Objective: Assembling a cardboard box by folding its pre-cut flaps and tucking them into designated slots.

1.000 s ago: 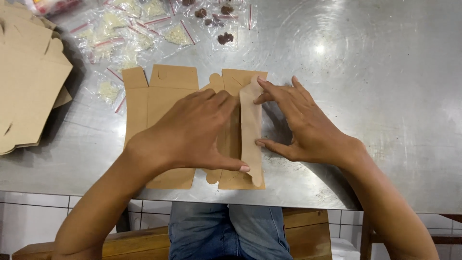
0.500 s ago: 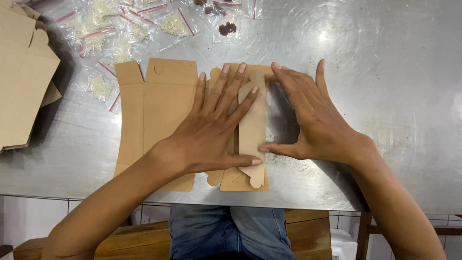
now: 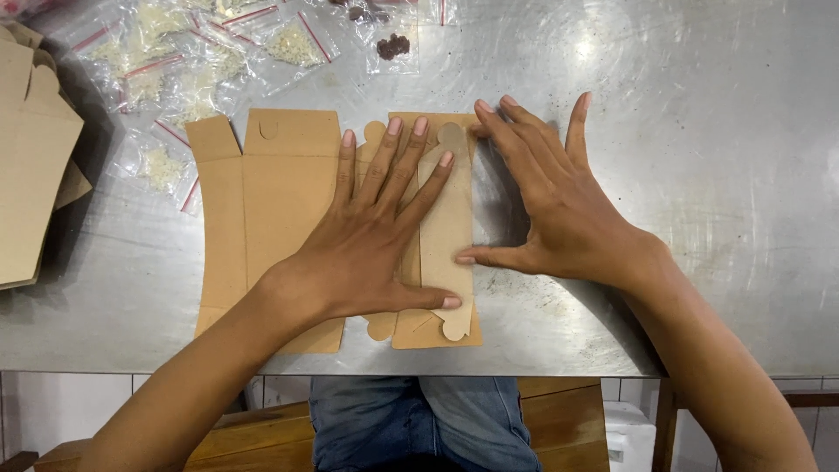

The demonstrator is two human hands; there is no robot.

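A flat brown cardboard box blank (image 3: 280, 201) lies on the steel table (image 3: 717, 175) in front of me. My left hand (image 3: 376, 236) lies palm down on its middle, fingers spread, pressing a narrow folded-over side panel (image 3: 447, 245) flat. My right hand (image 3: 559, 210) rests beside that panel's right edge, its thumb and fingertips touching the fold, its palm on the table. Neither hand grips anything.
Several small clear zip bags (image 3: 183, 61) with pale and dark contents lie at the back left of the table. A stack of folded cardboard pieces (image 3: 31, 166) sits at the left edge. The table's front edge runs just below the blank, above my knees.
Both hands slid away from me along the folded panel, fingers stretching out flat. The panel now lies flatter on the blank.
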